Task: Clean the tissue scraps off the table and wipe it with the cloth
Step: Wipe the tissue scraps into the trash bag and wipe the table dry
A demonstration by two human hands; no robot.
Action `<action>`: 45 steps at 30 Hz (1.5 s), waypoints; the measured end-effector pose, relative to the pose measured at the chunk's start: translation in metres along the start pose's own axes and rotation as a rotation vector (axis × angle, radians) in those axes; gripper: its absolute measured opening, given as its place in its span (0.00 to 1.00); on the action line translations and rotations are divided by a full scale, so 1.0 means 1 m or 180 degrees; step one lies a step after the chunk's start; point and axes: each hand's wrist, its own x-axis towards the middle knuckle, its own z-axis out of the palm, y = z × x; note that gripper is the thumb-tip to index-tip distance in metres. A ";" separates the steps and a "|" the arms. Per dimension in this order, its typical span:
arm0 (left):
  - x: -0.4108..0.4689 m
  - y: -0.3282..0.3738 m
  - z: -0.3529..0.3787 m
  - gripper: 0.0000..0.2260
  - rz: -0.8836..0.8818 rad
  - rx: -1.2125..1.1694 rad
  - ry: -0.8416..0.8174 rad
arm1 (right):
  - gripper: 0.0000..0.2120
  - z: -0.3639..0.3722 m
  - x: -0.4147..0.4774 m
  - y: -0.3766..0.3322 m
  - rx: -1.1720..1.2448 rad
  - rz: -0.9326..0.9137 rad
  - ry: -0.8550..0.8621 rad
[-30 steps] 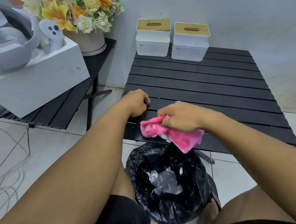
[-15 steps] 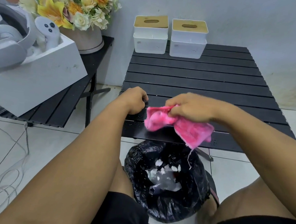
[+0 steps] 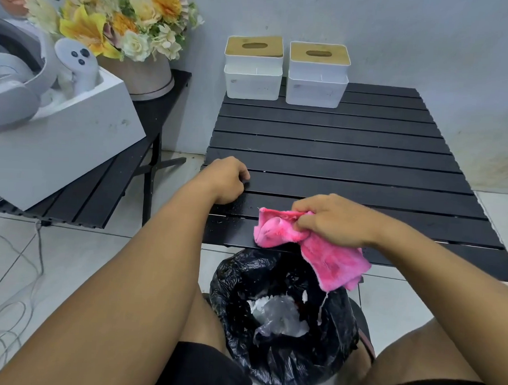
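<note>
Looking down from the head view: the right hand (image 3: 333, 223) pinches the pink cloth (image 3: 334, 264), fingers bunched tight on it, at the front edge of the black table (image 3: 337, 155); part of the cloth is over the front slat and the rest hangs down above the bin bag (image 3: 236, 282). A thin white string of tissue (image 3: 325, 299) dangles from the low corner of the cloth; it may fall on the floor, not in the bag, if the hand swings away too soon. The left hand (image 3: 224, 179) rests on the left side of the table with its fingers curled under; I cannot tell if it holds anything. Tiny white specks (image 3: 231, 214) sit on the front slats just beside it; a sideways push of the cloth could drop them through the gaps.

The bin bag is open; it holds white tissue scraps (image 3: 278, 314) and something clear and crumpled. Two white tissue boxes (image 3: 253, 77) stand side by side at the back of the table; nothing pokes out of their slots. A big white box (image 3: 73, 133) on the side table holds a white controller (image 3: 77, 62).
</note>
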 end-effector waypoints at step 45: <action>0.092 0.074 0.020 0.12 0.0754 0.0528 0.0352 | 0.12 -0.143 0.124 0.167 -0.0351 0.1702 0.3043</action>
